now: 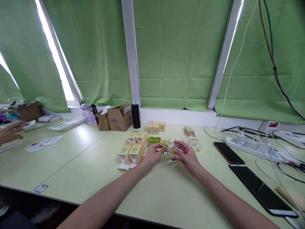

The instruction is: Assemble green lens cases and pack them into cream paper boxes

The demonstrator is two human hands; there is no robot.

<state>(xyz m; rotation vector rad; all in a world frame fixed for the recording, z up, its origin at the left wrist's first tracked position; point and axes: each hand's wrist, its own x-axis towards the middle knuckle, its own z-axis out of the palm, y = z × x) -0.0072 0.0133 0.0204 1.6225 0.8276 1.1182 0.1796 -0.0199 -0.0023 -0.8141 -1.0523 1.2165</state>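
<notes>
Co-worker's hand (pixel 9 133) resting at far left edge of table (pixel 71 159), among papers. Open tan cartons (pixel 131 152) lying mid-table, just left of person's hands. Left hand (pixel 152 154) curling fingers around left end of small clear case (pixel 171 148); right hand (pixel 187 154) pinching its right end. Case sitting between both hands, long axis running left to right, raised slightly above table; both hands equally near. Phones (pixel 227 152) and power strip (pixel 247 144) lying toward right edge. Green blinds (pixel 178 54) hanging behind.
</notes>
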